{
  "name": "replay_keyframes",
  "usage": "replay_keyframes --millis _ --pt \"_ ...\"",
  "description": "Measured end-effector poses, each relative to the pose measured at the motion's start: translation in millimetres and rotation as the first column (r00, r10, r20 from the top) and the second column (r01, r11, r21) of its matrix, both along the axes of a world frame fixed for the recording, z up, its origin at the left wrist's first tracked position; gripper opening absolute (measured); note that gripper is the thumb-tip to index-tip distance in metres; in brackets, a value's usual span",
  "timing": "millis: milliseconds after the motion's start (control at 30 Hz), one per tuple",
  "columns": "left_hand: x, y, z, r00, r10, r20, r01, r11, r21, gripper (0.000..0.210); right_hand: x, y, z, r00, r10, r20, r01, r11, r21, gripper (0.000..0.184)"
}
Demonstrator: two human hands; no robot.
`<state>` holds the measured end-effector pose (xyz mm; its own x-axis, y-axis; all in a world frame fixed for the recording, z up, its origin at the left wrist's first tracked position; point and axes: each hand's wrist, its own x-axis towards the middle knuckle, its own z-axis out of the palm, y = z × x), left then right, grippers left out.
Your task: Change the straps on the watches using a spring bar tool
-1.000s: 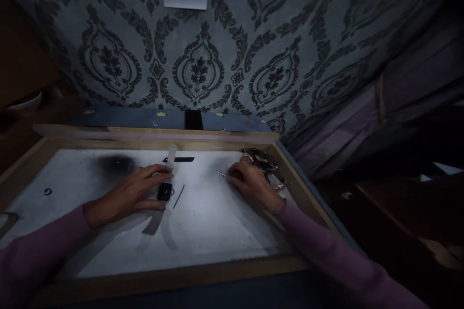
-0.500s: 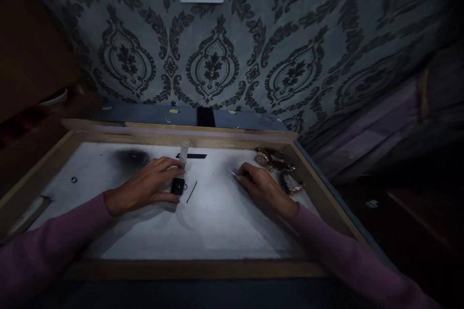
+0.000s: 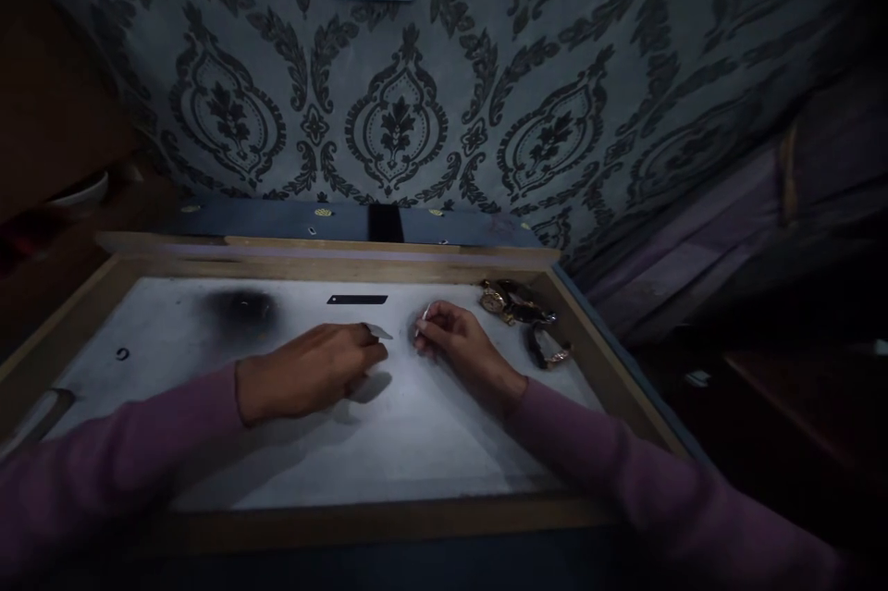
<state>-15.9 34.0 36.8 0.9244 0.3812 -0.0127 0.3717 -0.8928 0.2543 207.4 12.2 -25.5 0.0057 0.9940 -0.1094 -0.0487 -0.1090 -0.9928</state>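
My left hand (image 3: 315, 371) is closed over the middle of the white tray-like surface (image 3: 277, 471), its knuckles facing up. A pale watch strap (image 3: 379, 332) sticks out past its fingers; the dark watch case is hidden behind the hand. To its right, my right hand (image 3: 454, 341) is raised a little with thumb and fingers pinched together. A thin shiny metal piece (image 3: 423, 318) shows at those fingertips, too small to name surely. Just beyond both hands lies a flat black blade-shaped strip (image 3: 357, 300) with a hole at one end.
Several wristwatches (image 3: 513, 302) lie in the back right corner. A small black ring-like piece (image 3: 123, 354) and a dark smudge (image 3: 242, 306) are on the left. A raised wooden rim (image 3: 388, 526) borders the work surface, and a patterned wall (image 3: 472, 82) rises behind.
My left hand has lifted the watch off the surface and closed around it, uncovering the black strip. My right hand has moved left toward it, the metal piece now tilted more upright.
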Motion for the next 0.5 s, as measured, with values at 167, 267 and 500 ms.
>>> replay_keyframes --millis 167,267,500 --pt "14 -4 -22.2 0.992 -0.013 0.122 0.013 1.000 0.001 0.021 9 4 -1.2 0.996 -0.047 -0.070 0.046 0.999 -0.008 0.032" --pt "13 -1 -30.0 0.992 0.054 0.110 -0.050 0.998 -0.040 0.024 12 6 -1.1 0.995 -0.044 -0.093 0.041 0.999 -0.027 0.032" --pt "15 5 -33.6 0.991 0.043 0.128 -0.041 0.999 -0.015 0.027 15 9 -2.1 0.993 -0.039 -0.111 0.037 0.999 -0.022 0.030"
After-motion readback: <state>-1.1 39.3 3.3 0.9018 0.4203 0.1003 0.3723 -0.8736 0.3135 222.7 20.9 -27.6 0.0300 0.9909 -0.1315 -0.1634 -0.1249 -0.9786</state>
